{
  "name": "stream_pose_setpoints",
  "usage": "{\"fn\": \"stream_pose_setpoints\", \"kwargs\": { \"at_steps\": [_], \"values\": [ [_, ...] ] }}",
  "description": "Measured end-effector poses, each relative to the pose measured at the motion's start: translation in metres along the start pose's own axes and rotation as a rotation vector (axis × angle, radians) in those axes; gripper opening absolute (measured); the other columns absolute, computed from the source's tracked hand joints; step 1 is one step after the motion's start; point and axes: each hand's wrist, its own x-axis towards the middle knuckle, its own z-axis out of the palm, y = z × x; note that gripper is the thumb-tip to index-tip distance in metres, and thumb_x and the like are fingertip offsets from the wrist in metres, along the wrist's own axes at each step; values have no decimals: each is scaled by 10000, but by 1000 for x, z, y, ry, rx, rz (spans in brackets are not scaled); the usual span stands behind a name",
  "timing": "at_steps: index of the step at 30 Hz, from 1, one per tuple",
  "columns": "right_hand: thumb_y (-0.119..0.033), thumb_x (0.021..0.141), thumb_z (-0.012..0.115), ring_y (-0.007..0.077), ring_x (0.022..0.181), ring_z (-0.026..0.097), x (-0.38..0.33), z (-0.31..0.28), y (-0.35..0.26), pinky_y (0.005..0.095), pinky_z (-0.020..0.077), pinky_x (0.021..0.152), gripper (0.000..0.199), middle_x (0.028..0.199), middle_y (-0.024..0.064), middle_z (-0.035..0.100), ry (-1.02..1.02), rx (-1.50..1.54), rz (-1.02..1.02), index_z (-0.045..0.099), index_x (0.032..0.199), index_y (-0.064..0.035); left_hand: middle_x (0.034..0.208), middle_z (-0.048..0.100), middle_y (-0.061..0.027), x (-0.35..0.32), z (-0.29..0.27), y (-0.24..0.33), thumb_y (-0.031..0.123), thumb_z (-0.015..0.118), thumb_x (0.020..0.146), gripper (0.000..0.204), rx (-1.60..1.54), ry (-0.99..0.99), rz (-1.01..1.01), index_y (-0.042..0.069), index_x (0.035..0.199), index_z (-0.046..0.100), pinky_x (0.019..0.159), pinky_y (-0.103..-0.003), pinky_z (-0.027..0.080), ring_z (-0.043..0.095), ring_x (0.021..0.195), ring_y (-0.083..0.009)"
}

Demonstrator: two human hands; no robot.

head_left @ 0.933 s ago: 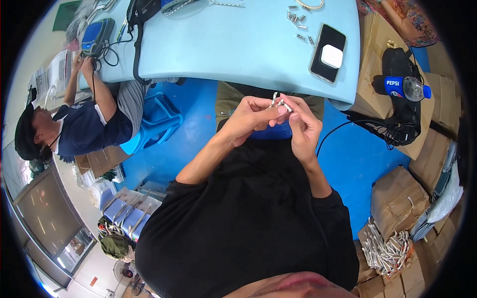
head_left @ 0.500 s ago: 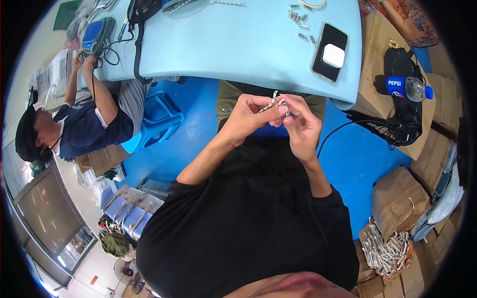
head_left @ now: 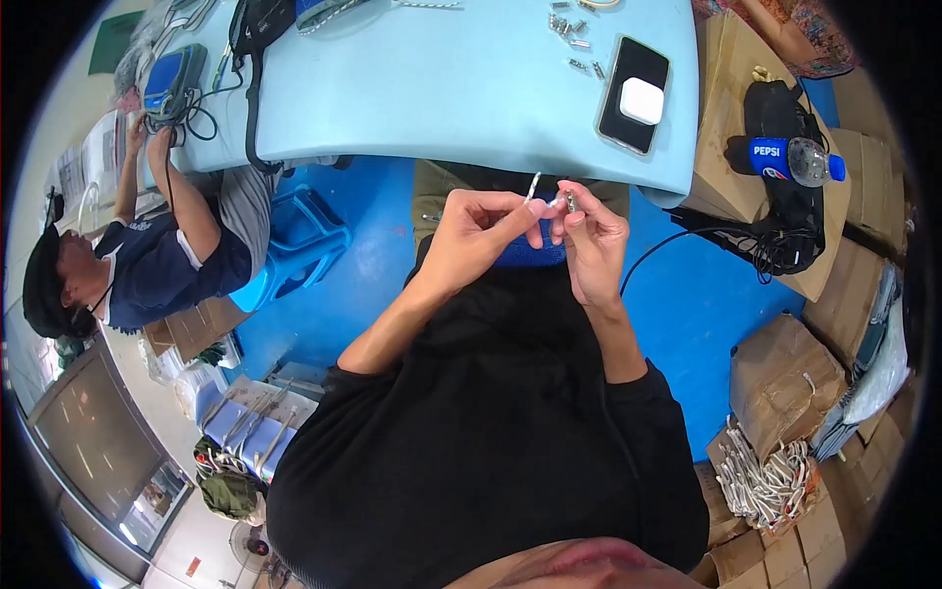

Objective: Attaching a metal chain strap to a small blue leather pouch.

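Pinching a patterned cord [head_left: 533, 187] in our L hand [head_left: 476, 236], fingertips closed, long axis pointing away from us, we grip a small metal pc. [head_left: 571, 202] just R of it w/ our R hand [head_left: 595, 247], also closed; wrists angle inward. Beyond, loose metal pcs. [head_left: 580, 44] lie on the blue tbl. [head_left: 442, 88]

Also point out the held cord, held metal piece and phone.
Held cord [head_left: 533, 187]: head view, its protruding end.
Held metal piece [head_left: 571, 201]: head view, its middle.
Phone [head_left: 639, 63]: head view, its dark screen.
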Motion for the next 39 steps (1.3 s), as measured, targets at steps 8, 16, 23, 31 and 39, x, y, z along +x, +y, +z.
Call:
{"fn": "stream_pose_setpoints", "kwargs": {
  "at_steps": [8,16,23,31,39],
  "values": [
    [-72,976,736,130,743,598,0,-3,-6,269,506,653,283,915,55,629,-22,-78,-21,714,1227,57,742,686,11,-12,8,19,126,758,974,170,286,95,85,-40,943,782,552,-211,365,530,660,-14],
    [-77,975,738,140,756,617,-3,3,-8,275,520,669,265,948,70,632,-52,-90,-95,713,1200,61,734,696,-26,-18,13,34,41,801,893,98,538,144,329,-36,952,786,538,-222,419,572,644,-36],
    [-45,976,728,147,781,645,-3,9,-13,279,545,689,245,981,93,654,-57,-182,-139,716,1197,60,775,725,-99,-15,10,29,48,797,876,115,593,129,473,3,981,797,555,-288,499,675,635,-181],
    [31,954,721,143,773,648,-2,6,-15,270,548,681,261,983,97,657,-60,-250,-131,718,1213,59,758,692,-89,-15,-2,33,13,821,832,153,735,74,526,7,982,789,552,-268,485,658,635,-171],
    [34,959,714,126,772,639,-5,10,-17,255,543,681,256,974,87,652,-58,-300,-134,715,1213,65,826,699,-94,-14,-8,28,8,853,756,306,834,-12,610,23,1051,774,589,-339,528,668,676,-236]
  ]
}}
